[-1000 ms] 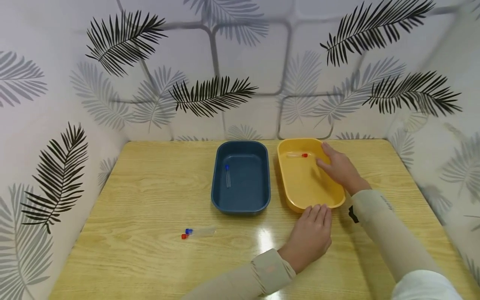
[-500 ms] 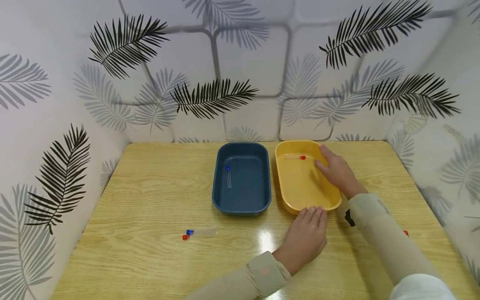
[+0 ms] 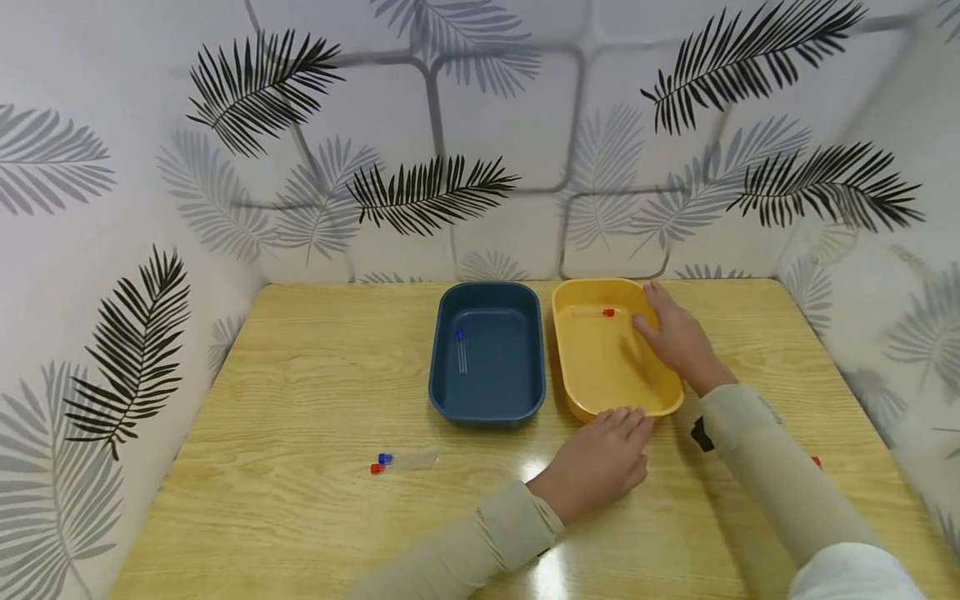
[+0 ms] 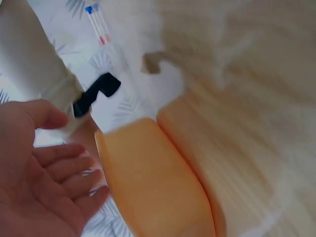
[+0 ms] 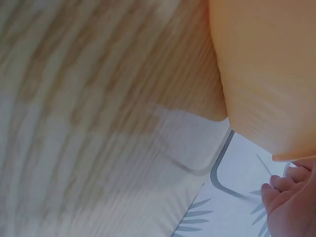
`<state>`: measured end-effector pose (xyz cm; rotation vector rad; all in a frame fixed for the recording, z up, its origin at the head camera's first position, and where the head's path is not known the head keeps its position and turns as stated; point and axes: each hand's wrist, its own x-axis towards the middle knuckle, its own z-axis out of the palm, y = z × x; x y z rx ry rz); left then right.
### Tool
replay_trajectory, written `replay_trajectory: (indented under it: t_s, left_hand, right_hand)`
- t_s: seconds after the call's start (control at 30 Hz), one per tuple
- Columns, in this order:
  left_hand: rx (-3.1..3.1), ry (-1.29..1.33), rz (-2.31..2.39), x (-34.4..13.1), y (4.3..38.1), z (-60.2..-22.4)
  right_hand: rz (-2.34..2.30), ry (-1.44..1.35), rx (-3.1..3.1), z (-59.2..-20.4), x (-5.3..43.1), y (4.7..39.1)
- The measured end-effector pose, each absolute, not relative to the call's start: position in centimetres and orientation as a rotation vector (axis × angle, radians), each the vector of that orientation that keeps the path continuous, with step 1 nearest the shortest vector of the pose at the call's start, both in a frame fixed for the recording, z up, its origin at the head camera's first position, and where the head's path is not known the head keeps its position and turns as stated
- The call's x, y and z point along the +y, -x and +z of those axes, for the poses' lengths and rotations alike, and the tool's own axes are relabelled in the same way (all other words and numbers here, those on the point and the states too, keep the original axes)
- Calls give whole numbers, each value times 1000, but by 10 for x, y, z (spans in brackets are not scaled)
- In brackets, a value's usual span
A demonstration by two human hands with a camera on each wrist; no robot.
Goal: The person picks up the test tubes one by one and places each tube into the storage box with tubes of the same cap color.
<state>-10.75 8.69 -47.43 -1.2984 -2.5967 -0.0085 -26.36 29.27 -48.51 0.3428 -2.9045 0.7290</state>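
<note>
A yellow tray (image 3: 611,358) stands at the right of the table, with a red-capped test tube (image 3: 594,313) lying in it. My right hand (image 3: 681,340) holds the tray's right rim, thumb on the inner side and fingers toward the outside; in the right wrist view the hand (image 5: 294,202) shows just under the rim. At the tray's near edge is my left hand (image 3: 596,467), fingertips at the rim. The left wrist view shows that hand (image 4: 47,163) with loosely bent fingers beside the tray wall (image 4: 153,182), nothing in the palm.
Left of the yellow tray stands a dark blue tray (image 3: 487,392) holding a blue-capped test tube (image 3: 461,352). A blue-capped tube (image 3: 386,458) and a red-capped tube (image 3: 377,468) lie on the table (image 3: 285,400). A red cap (image 3: 816,461) shows beside the right sleeve.
The yellow tray has shifted slightly left, closer to the blue tray. My left hand has drawn a little left along the near rim; my right hand has kept to the right rim.
</note>
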Motion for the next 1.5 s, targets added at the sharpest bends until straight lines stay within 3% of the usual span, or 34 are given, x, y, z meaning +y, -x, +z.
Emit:
replay_trajectory:
  t_s: [0.13, 0.43, 0.7, 0.97, 1.5]
  left_hand:
    - [-2570, 1325, -124, 78, 117, -466]
    - [-2606, 958, -152, 52, 151, -457]
    - [-2791, 812, -244, 45, 167, -466]
    - [-2866, 753, -296, 46, 171, -476]
    - [-2877, 767, -266, 48, 166, -491]
  right_hand:
    - [733, -316, -2836, -477, 300, 256]
    - [680, -234, -2763, -435, 347, 221]
    - [637, -176, -2949, -413, 394, 182]
    - [678, -198, -3109, -434, 432, 141]
    - [734, 123, -3257, -484, 469, 69]
